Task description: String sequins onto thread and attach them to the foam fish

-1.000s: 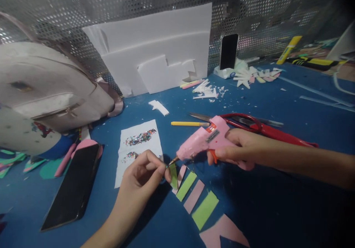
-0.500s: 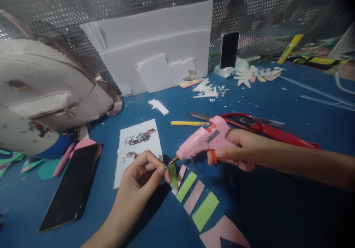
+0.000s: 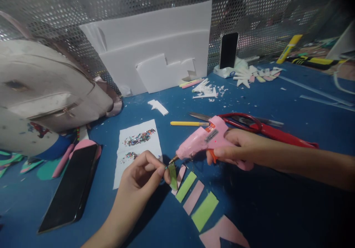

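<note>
Wrapped round a pink hot glue gun (image 3: pixel 194 144), my right hand (image 3: pixel 227 148) has fingers by its orange trigger. The gun's metal nozzle points down and left at the fingertips of my left hand (image 3: pixel 146 176). Thumb and index finger there pinch a tiny shiny blue-green piece (image 3: pixel 166 167), too small to make out exactly. Just beside these fingers stands a light green strip (image 3: pixel 173 177), partly hidden. A row of pink and green strips (image 3: pixel 194 197) runs toward me, ending in a larger pink piece (image 3: pixel 222 233). Left of the nozzle, a white paper (image 3: pixel 138 146) carries colourful glittery bits.
A black phone (image 3: pixel 68 192) lies at left before a pale backpack (image 3: pixel 50 81). Behind the gun are red-handled scissors (image 3: pixel 249 124) and a yellow pen (image 3: pixel 188 123). White boards (image 3: pixel 158 37) lean on perforated metal; another phone (image 3: pixel 229 50) stands right of them, near white scraps (image 3: pixel 205 88).
Almost nothing differs. The glue gun's nozzle and my left fingertips stay together, and the whole view has shifted very slightly.
</note>
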Tool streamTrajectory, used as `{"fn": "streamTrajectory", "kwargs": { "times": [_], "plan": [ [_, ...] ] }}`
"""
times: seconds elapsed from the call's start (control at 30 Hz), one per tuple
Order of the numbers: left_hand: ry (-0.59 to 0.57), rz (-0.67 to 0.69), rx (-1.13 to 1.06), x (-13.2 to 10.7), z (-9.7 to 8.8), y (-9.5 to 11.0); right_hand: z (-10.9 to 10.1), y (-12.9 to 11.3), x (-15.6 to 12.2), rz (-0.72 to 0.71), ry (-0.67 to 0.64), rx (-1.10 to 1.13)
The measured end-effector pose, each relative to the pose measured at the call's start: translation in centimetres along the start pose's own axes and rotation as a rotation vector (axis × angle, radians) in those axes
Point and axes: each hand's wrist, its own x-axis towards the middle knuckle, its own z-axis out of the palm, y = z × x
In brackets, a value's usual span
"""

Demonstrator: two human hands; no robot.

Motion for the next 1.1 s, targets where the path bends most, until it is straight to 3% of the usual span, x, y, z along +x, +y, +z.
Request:
{"fn": "streamTrajectory", "kwargs": {
  "times": [0.4, 1.1],
  "plan": [
    [0.027, -0.021, 0.002, 0.03, 0.15, 0.07, -0.19, 0.65, 0.39, -0.065, -0.002, 0.084],
    [-0.003, 0.001, 0.020, 0.07, 0.10, 0.12, 0.34, 0.28, -0.31, 0.017, 0.015, -0.067]
  ]
}}
